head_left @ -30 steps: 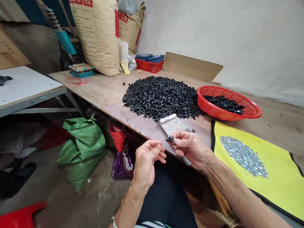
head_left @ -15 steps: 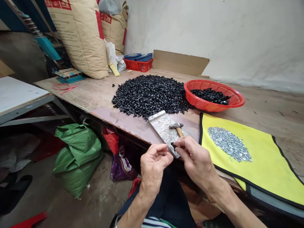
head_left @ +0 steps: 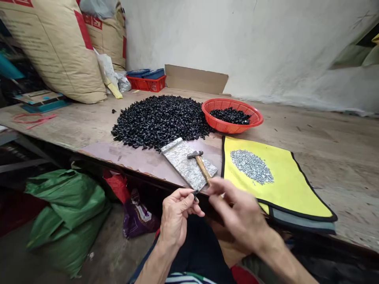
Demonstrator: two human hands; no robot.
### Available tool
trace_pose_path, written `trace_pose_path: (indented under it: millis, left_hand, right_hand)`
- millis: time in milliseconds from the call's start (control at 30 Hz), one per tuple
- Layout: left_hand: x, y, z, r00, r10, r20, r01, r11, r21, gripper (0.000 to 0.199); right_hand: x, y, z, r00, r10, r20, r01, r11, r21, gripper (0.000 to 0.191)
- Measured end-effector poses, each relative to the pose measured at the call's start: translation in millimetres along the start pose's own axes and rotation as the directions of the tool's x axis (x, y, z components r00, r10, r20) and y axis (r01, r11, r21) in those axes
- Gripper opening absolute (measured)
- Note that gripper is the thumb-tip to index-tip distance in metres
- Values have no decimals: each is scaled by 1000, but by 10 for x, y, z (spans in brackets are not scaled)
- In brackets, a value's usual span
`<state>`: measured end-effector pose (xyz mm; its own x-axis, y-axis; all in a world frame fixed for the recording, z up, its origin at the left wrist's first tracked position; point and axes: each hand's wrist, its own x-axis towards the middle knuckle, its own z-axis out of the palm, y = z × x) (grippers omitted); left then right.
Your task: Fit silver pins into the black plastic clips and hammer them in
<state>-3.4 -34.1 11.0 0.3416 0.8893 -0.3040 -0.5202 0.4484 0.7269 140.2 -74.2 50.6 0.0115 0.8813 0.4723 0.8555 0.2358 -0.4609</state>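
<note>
My left hand point(head_left: 174, 215) pinches a small black plastic piece point(head_left: 195, 193) between thumb and fingertips, just off the table's front edge. My right hand point(head_left: 239, 213) is blurred by motion, its fingers over the handle end of the hammer point(head_left: 203, 167); whether they grip it is unclear. The hammer's head rests on a worn, silvery metal plate point(head_left: 186, 165), which lies slanted at the table edge. Behind the plate spreads a big heap of similar black pieces point(head_left: 162, 120). To the right, a pile of small shiny metal bits point(head_left: 251, 165) lies on a yellow cloth point(head_left: 284, 193) with black trim.
A red plastic basket point(head_left: 254, 114) holding more black pieces stands right of the heap. Large paper sacks point(head_left: 56, 47) stand at the back left, near a small red crate point(head_left: 148, 83) and a cardboard strip point(head_left: 195, 79). Below the table sits a green sack point(head_left: 68, 213).
The black piece has passed from my right fingers to my left. My right hand has moved away from the left toward the hammer handle. The view has swung right.
</note>
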Motion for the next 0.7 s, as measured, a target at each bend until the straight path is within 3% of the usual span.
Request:
trace_pose_path:
  millis: [33,67,100,167,267,500,700]
  left_hand:
    - [13,-10,-10,1000,-20,5,20,1000,-20,15]
    - [23,-13,-17,999,-29,16,30,999,-42,14]
    - [30,-11,-23,999,-31,31,33,997,-64,14]
    - [40,6,-29,998,-30,59,36,994,-103,12]
    - [53,37,-43,997,-35,65,42,991,-123,11]
    - [83,60,-104,1000,-3,8,4,994,-110,11]
    - [95,104,-126,997,58,-46,-63,993,-99,16]
  right_hand:
    - [52,177,-79,991,134,-16,-135,977,-163,22]
    - [111,371,-157,964,264,-37,-258,889,-378,20]
    - [172,569,-229,943,325,-71,-321,832,-453,23]
    - [281,936,-338,911,394,-119,-394,752,-528,30]
    - [363,1305,-391,898,439,-39,-376,716,-589,20]
    - [312,1512,-350,905,422,49,-300,717,-629,21]
    - [241,1520,-424,931,352,-95,-341,750,-567,25]
